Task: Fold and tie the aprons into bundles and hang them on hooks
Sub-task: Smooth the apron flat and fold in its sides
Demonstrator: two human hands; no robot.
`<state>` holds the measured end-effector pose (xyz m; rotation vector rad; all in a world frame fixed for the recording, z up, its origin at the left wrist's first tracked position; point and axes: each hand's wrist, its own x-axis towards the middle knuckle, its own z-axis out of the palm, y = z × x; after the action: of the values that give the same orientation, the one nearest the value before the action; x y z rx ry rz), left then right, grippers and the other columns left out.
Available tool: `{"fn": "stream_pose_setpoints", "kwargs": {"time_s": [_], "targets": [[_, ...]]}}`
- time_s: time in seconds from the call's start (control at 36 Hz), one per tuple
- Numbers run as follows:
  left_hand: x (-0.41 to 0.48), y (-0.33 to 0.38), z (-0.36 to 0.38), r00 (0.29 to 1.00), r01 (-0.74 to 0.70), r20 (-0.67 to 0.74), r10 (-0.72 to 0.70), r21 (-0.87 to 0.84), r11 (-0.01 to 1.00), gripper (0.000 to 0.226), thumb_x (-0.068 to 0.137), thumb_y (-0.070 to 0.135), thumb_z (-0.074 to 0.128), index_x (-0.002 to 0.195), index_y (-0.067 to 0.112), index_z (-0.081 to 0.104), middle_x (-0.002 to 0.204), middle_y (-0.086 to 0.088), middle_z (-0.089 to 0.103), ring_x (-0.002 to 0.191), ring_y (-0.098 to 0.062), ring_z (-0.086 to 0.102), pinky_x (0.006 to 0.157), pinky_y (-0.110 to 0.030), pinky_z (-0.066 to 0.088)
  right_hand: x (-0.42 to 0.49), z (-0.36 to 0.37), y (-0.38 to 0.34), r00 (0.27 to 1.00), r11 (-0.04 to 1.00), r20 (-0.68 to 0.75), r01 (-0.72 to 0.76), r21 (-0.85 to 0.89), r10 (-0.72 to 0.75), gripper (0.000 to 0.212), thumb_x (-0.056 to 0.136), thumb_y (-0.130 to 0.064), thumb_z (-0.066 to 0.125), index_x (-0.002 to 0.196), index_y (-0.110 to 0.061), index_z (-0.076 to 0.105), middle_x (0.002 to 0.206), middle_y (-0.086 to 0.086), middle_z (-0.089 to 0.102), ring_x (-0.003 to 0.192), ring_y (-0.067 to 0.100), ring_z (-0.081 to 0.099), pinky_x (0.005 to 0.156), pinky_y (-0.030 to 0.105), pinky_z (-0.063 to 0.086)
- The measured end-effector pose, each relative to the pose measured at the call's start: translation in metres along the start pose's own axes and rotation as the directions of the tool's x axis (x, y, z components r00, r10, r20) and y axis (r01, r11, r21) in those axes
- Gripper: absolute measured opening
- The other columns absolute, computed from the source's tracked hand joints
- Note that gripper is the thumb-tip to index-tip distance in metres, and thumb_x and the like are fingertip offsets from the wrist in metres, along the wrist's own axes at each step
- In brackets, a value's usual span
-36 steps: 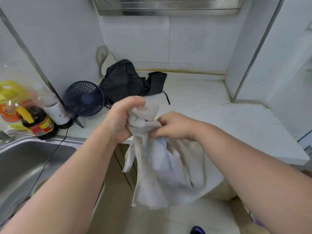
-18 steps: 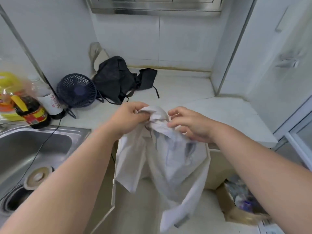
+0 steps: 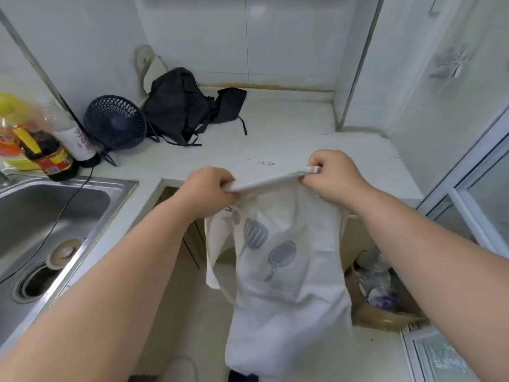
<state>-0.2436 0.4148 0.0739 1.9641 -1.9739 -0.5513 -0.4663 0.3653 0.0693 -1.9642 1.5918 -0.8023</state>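
Seen from the head camera, the left hand and right hand each keep a clenched grip on the top edge of a white apron. The edge is stretched taut between them at the front of the bench, and the utensil-printed body hangs toward the floor. A black apron lies crumpled at the back of the bench beside a small fan.

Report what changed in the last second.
The left hand and right hand pulled apart, stretching the top edge of the bunched white apron taut; it now hangs open. Both kept gripping. The black apron and fan stayed on the counter.
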Motion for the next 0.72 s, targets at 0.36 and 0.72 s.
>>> {"fn": "stream_pose_setpoints", "kwargs": {"time_s": [0.36, 0.72], "targets": [[-0.009, 0.004, 0.023, 0.909, 0.321, 0.006, -0.418, -0.65, 0.689, 0.013, 0.087, 0.014, 0.067, 0.08, 0.01, 0.056, 0.082, -0.012, 0.062, 0.085, -0.033, 0.062, 0.084, -0.051, 0.055, -0.018, -0.009, 0.024, 0.971, 0.979, -0.208, -0.151, -0.134, 0.121, 0.007, 0.092, -0.029, 0.057, 0.091, -0.025, 0.062, 0.115, 0.004, 0.056, 0.111, 0.031, 0.049, 0.087, 0.037, 0.041], [-0.001, 0.017, 0.038, 0.747, 0.04, -0.514, -0.422, -0.598, 0.8, 0.009, 0.094, 0.026, 0.057, 0.094, 0.019, 0.051, 0.081, 0.009, 0.051, 0.069, -0.004, 0.046, 0.057, -0.02, 0.034, -0.021, -0.013, 0.02, 0.942, 0.922, -0.303, -0.015, 0.388, 0.143, 0.027, 0.101, -0.03, 0.039, 0.077, -0.019, 0.033, 0.066, -0.004, 0.035, 0.056, 0.011, 0.035, 0.052, 0.021, 0.032]]}}
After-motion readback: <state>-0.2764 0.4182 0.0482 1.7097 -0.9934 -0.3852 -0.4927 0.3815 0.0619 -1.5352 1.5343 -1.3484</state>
